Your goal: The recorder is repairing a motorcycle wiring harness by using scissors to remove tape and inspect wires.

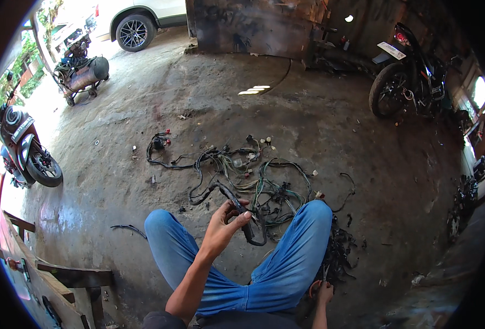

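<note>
The left hand (224,226) has a narrow grip, thumb and fingers pinching a black-wrapped stretch of the wire harness (229,193), which spreads over the middle of the floor (144,98), well in from the far edge. The right hand (325,293) grips an orange-handled tool (313,289), its type hard to tell, low beside the dark scraps (339,247). Handled well, the wrapped stretch would probably be drawn straight and steadied near the working spot, the tool meeting only the outer covering and the loose branches left unpulled. Counted: one harness, one orange-handled tool, two motorcycles (31,148), one air compressor (89,75) and one car (171,12); the scraps overlap too much to number.
</note>
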`<state>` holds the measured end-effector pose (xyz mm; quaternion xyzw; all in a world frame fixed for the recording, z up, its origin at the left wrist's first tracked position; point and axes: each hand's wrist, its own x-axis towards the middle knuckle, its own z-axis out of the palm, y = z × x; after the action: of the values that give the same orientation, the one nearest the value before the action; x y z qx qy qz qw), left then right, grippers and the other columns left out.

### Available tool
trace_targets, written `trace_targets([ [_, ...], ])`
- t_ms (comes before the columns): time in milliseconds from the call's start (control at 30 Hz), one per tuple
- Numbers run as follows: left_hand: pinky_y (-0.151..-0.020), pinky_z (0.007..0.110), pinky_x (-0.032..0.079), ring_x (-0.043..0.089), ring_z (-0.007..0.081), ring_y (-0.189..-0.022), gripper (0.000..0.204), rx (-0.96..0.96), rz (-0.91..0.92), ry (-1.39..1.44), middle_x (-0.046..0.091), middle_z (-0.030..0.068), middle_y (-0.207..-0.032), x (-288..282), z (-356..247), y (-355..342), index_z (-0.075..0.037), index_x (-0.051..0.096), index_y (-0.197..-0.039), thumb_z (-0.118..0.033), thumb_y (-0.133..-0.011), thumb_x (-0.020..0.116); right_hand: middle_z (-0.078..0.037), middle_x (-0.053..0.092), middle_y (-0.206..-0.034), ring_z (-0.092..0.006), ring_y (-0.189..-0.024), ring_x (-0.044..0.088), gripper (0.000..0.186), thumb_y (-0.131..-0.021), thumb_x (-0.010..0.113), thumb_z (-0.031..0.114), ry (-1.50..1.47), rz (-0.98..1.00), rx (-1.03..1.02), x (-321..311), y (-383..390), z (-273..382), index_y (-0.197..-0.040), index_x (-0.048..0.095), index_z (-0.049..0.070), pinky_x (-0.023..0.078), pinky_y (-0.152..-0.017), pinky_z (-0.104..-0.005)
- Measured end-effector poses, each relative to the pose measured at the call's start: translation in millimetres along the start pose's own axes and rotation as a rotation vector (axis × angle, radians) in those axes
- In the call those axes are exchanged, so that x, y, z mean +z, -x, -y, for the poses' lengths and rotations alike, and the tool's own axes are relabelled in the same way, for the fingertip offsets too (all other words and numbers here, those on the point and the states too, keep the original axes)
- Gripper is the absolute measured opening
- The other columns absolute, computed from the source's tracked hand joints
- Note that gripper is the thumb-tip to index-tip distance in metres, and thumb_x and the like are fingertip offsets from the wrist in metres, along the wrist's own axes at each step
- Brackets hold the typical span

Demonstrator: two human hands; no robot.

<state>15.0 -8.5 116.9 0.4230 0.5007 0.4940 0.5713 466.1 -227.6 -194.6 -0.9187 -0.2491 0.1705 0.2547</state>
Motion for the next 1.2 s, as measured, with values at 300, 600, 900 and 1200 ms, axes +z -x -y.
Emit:
trace_targets([
  [300,-0.075,0.028,0.057,0.069,0.0108,-0.083,0.031,-0.100,0.070,-0.008,0.073,0.0061,-0.095,-6,-2,-9,-0.001,0.074,-0.118,-0.006,-0.098,0.051,-0.022,0.068,-0.124,-0.0383,-0.114,0.064,0.087,-0.067,0.086,0.057,0.572,0.187,-0.126,-96,-12,25,-0.120,0.061,-0.008,0.050,-0.097,-0.0444],
  [600,-0.072,0.029,0.060,0.073,0.0155,-0.085,0.038,-0.076,0.061,0.003,0.075,0.0107,-0.099,-13,9,-10,0.002,0.074,-0.115,-0.004,-0.100,0.039,-0.016,0.072,-0.084,-0.0285,-0.080,0.069,0.094,-0.078,0.055,0.090,0.861,0.913,0.224,-175,-34,115,-0.087,0.076,-0.001,0.053,-0.073,-0.0417],
  [900,-0.088,0.037,0.060,0.073,0.0234,-0.096,0.036,-0.154,0.068,0.184,0.074,0.0152,-0.108,-21,35,-13,0.007,0.069,-0.118,-0.011,-0.103,0.041,-0.019,0.065,-0.120,-0.0301,-0.110,0.066,0.056,-0.085,0.079,0.019,0.335,-0.035,-0.421,-180,-10,141,-0.131,0.057,-0.006,0.050,-0.091,-0.0396],
  [1200,-0.095,0.046,0.060,0.073,0.0313,-0.102,0.053,-0.171,0.126,0.542,0.072,0.0178,-0.109,-22,44,-15,0.010,0.053,-0.139,-0.028,-0.103,0.041,-0.011,0.066,-0.119,-0.0169,-0.109,0.063,0.041,-0.092,0.071,0.008,-0.881,0.360,-0.308,-160,46,316,-0.130,0.058,-0.004,0.048,-0.095,-0.0286],
])
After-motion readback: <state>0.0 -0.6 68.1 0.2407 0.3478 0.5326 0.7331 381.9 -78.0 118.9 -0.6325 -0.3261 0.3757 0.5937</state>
